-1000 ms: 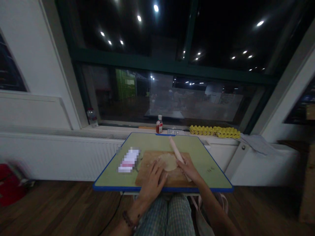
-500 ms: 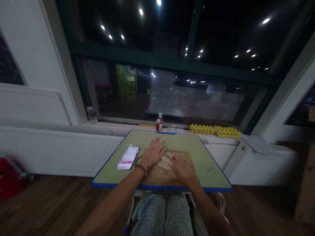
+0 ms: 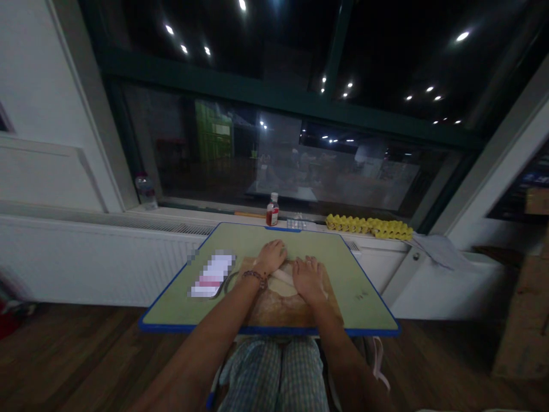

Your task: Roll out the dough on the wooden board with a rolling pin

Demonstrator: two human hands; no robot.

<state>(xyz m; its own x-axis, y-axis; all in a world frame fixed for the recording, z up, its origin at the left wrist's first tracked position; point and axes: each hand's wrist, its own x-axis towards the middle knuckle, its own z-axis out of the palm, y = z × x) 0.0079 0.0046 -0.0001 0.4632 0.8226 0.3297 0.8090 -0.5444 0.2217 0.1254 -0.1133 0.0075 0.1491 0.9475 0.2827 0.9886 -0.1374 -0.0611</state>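
A pale rolling pin (image 3: 283, 277) lies across a flattened piece of dough (image 3: 283, 288) on the floured wooden board (image 3: 274, 313). My left hand (image 3: 271, 255) is over the pin's far-left end, its fingers bent over that end. On the near-right end rests my right hand (image 3: 307, 277), palm down and fingers curled forward. Both hands cover the pin's ends, so only its middle shows. Part of the dough is hidden under the pin and my hands.
The board sits on a small green table (image 3: 364, 309) with a blue edge. A phone (image 3: 214, 274) lies left. Along the windowsill are a small red-labelled bottle (image 3: 272, 210), yellow egg cartons (image 3: 369, 226), a clear bottle (image 3: 146, 191) and a grey cloth (image 3: 441, 250).
My left hand has gone from flat with outstretched fingers to curled over the pin. The right hand has shifted forward, and its fingers now point away from me. The view has tilted slightly.
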